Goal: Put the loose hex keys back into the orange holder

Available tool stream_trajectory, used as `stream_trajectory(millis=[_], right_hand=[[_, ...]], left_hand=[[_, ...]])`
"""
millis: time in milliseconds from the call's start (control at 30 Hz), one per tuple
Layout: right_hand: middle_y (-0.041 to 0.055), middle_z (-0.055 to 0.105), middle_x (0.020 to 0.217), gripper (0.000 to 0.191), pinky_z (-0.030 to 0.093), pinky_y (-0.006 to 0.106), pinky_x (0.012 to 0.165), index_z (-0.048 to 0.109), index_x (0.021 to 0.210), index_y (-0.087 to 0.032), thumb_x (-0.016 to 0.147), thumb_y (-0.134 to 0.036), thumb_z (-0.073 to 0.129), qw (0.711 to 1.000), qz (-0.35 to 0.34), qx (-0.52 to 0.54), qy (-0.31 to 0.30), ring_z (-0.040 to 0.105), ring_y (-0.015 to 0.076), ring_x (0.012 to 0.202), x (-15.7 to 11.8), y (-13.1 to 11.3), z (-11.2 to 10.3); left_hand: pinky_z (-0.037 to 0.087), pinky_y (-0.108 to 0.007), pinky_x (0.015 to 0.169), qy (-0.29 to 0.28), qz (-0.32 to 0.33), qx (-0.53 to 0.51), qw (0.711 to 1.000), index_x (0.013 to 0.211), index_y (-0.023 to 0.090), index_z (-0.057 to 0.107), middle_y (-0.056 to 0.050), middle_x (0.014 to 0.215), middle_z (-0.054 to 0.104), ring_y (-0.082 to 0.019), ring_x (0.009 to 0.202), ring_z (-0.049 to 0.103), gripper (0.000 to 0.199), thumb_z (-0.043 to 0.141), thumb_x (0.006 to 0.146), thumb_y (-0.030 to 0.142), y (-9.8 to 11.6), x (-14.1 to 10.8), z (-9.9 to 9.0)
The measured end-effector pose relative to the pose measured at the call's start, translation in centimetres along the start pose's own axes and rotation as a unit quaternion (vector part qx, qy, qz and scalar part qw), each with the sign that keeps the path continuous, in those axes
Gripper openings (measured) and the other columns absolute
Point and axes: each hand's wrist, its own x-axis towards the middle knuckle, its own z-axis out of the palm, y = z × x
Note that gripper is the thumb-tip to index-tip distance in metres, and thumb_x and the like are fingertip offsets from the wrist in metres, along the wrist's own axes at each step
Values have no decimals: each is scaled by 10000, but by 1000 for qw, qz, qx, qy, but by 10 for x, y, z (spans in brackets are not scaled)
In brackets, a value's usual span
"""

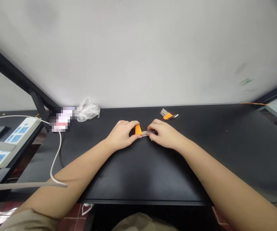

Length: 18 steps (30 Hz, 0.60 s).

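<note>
Near the middle of the black table, my left hand (pixel 123 135) grips an orange holder (pixel 138 130) between thumb and fingers. Several thin metal rods (pixel 144 133), which look like hex keys, stick out of the holder's right side. My right hand (pixel 162 133) is closed on the far ends of these rods, and its fingers partly hide them. Behind my right hand, a second orange holder (pixel 167 116) with several metal rods lies on the table, touched by neither hand.
A crumpled clear plastic bag (pixel 88 110) lies at the table's back left, beside a pixelated item (pixel 62 119). A white cable (pixel 56 154) loops over my left forearm. White power strips (pixel 14 139) are at the far left. A pale wall (pixel 138 54) rises behind the black table (pixel 138 179).
</note>
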Motion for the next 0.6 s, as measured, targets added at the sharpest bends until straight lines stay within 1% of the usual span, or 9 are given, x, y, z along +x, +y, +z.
stream_trajectory(millis=[67,167,233,300,433,500,600], right_hand=[[59,628,1004,135,504,327,751,691,998,-225,895,-259,610,1000,-14,-7,8,613,188,829,-1,-1,1],[63,632,987,157,507,342,766,678,1043,-217,915,-249,591,998,-37,-9,58,615,194,830,-1,-3,0],[60,639,975,150,511,348,778,666,1046,-212,925,-240,582,994,-49,16,99,622,189,819,1,-5,0],[48,651,954,132,516,341,772,654,1035,-215,928,-230,580,989,-59,67,120,632,182,811,2,-8,0],[18,672,927,98,512,313,715,637,1002,-231,928,-223,574,980,-56,158,108,639,168,782,2,-19,4],[7,667,895,77,498,302,676,629,963,-231,928,-217,561,978,-48,173,101,625,157,736,2,-23,7],[-1,659,861,67,488,294,642,615,921,-228,908,-199,555,975,-39,187,110,609,147,686,4,-25,10]], left_hand=[[428,-479,1067,4,6,-3,1000,1332,251,541,-57,1171,713,-265,1073,665,512,679,901,490,0,0,0],[432,-477,1066,4,17,-5,1000,1332,247,542,-59,1187,711,-265,1088,660,515,683,899,487,0,-1,-1],[439,-477,1060,-2,27,-8,1000,1331,247,542,-66,1185,710,-273,1093,661,524,687,894,496,2,-1,-1],[448,-475,1053,-5,33,-16,999,1321,250,538,-69,1184,707,-276,1095,664,519,694,888,490,4,-1,-2],[474,-453,1019,-1,26,-35,999,1253,245,541,-61,1165,703,-271,1089,661,481,725,864,461,10,-2,-2],[476,-447,1011,-5,27,-39,999,1228,247,546,-52,1147,703,-266,1072,661,461,732,860,453,12,-2,-2],[466,-454,1016,-7,29,-34,999,1229,251,548,-45,1140,700,-265,1060,655,447,724,869,449,12,-1,-3]])
